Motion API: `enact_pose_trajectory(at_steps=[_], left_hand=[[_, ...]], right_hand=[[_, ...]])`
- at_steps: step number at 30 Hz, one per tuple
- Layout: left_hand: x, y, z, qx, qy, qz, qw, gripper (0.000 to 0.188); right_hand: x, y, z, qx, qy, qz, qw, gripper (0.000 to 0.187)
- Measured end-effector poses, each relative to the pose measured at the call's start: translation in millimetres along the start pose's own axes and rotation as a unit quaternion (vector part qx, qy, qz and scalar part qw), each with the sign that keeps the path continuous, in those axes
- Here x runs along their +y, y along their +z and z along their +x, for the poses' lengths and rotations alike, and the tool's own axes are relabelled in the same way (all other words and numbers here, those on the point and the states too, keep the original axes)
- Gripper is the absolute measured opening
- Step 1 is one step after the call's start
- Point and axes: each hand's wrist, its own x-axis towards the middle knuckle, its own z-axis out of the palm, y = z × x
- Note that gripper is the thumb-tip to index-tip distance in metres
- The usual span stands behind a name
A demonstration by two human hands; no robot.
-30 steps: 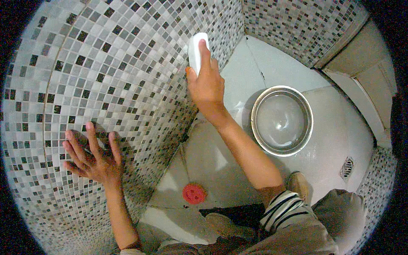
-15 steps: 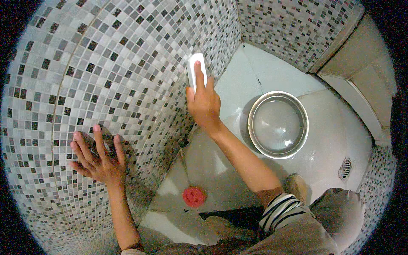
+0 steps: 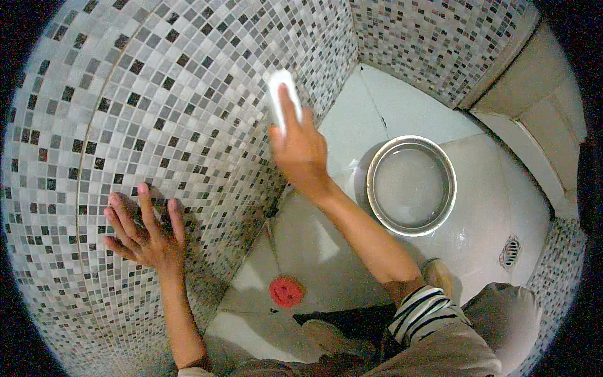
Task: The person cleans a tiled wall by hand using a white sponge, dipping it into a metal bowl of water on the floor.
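My right hand [image 3: 300, 151] presses a white scrubbing pad [image 3: 279, 94] against the mosaic tile wall [image 3: 176, 81], fingers stretched over the pad. The hand and pad are slightly blurred. My left hand [image 3: 143, 232] lies flat on the same wall lower left, fingers spread, holding nothing. The wall is made of small white, grey and black squares.
A round metal basin [image 3: 411, 185] with water stands on the white tiled floor [image 3: 402, 107] right of my arm. A red round object [image 3: 286, 291] lies on the floor near my knees. A floor drain [image 3: 510, 251] sits at right, and a beige ledge [image 3: 540, 107] at upper right.
My right hand slid the white pad down and then back up along the wall. My left hand stayed pressed flat against the tiles.
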Motion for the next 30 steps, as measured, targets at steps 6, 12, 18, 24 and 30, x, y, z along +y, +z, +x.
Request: enact_pose_trajectory(at_steps=[6,12,18,24,30], left_hand=[[3,-1,1,0.008,0.006,-0.014,1.0,0.047],[2,-1,0,-0.001,0.004,-0.007,1.0,0.047],[3,-2,1,-0.011,-0.008,-0.003,1.0,0.048],[2,1,1,0.01,0.007,-0.018,1.0,0.047],[0,0,-4,0.001,-0.001,-0.013,1.0,0.047]], right_hand=[[6,11,10,0.113,-0.103,-0.045,0.987,0.074],[-15,9,-10,0.053,-0.071,-0.021,0.996,0.077],[-12,-3,18,0.043,-0.044,-0.094,0.994,0.075],[24,30,-15,0.123,-0.121,-0.109,0.979,0.068],[-42,1,13,0.08,-0.136,-0.03,0.987,0.073]])
